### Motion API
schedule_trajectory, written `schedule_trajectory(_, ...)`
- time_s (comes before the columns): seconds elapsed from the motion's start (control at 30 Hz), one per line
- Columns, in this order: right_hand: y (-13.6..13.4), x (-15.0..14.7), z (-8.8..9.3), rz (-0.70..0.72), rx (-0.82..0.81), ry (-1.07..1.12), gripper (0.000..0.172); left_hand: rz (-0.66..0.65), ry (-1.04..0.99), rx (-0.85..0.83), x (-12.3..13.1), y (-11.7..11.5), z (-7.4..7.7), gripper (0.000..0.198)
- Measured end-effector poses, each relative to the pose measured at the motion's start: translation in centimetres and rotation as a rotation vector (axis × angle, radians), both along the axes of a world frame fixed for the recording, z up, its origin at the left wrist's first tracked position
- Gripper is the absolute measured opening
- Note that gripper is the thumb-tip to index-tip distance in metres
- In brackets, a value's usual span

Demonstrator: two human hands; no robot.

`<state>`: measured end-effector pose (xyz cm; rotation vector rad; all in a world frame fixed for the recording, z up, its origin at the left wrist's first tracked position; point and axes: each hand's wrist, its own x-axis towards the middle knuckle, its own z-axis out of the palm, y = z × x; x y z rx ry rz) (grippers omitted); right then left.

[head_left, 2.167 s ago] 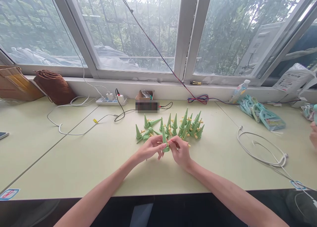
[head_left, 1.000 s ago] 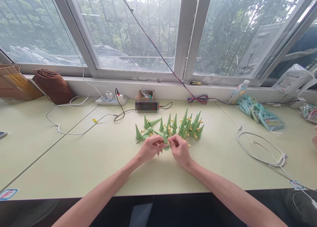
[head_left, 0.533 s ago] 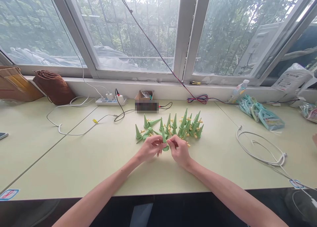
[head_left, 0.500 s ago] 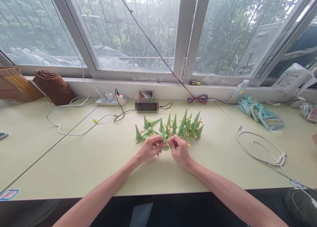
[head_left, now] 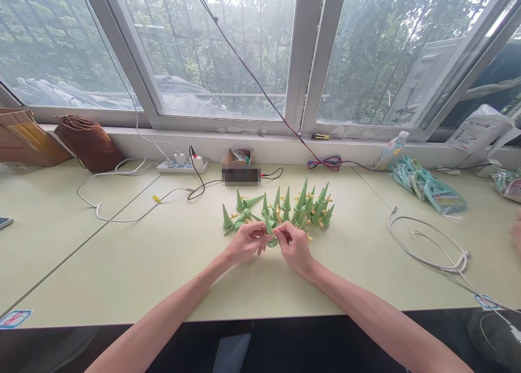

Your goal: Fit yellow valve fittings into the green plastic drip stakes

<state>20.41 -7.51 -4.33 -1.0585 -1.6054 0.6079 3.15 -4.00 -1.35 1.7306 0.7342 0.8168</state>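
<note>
My left hand is closed round a green cone-shaped plant watering spike, whose tip points up and leans slightly left. Against the spike's right side, the fingers of my right hand are pinched together; whatever lies between them is hidden. Just beyond my hands stands a cluster of similar green spikes, many with small yellow valves on their sides. A few more green spikes are at the left of the cluster, some lying on their sides.
Behind the cluster is a small open cardboard box. A power strip with cables lies at the back left, near a brown pouch. To the right are a coiled white cable, packaged light-blue items and another person's hand.
The held spike has shifted slightly left and tilts a little more to the left. My right fingertips have moved a little left with it. The other person's hand has moved slightly inward.
</note>
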Motion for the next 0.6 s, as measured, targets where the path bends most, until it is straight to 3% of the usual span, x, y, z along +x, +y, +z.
schedule_trajectory(0.33, 0.13, 0.07, -0.31, 0.027, 0.054, -0.049, 0.031, -0.059, 0.03, 0.004, -0.46, 0.44, 0.14, 0.029)
schedule_trajectory(0.6, 0.27, -0.07, -0.5, 0.031, 0.026, -0.14, 0.026, 0.075, 0.201, 0.175, -0.88, 0.85, -0.12, 0.023)
